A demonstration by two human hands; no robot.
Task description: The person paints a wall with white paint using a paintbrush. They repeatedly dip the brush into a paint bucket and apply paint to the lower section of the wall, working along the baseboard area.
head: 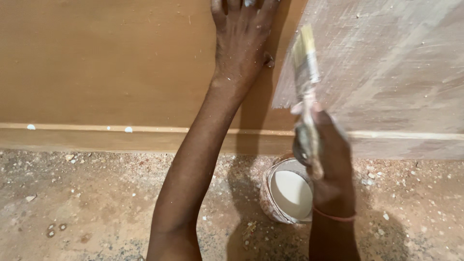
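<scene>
Brown wooden panel (pixel 111 63) with a whitewashed patch (pixel 386 63) at right, dusty speckled floor (pixel 96 203), my left hand (pixel 241 43) spread flat on the panel, my right hand (pixel 328 159) clamped on a paintbrush (pixel 305 67) tipped against the patch, tin of white paint (pixel 289 193) below.

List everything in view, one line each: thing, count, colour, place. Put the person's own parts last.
Paintbrush: one, pale bristles, held upright against the board.
Paint can: one, white paint inside, on the floor below the brush.
Wooden board: one, brown, its right part brushed whitish.
Floor: dusty brown, speckled with debris.
Bracelet: one, reddish, right wrist.
Left hand: flat on the board.
Right hand: gripping the brush handle.
</scene>
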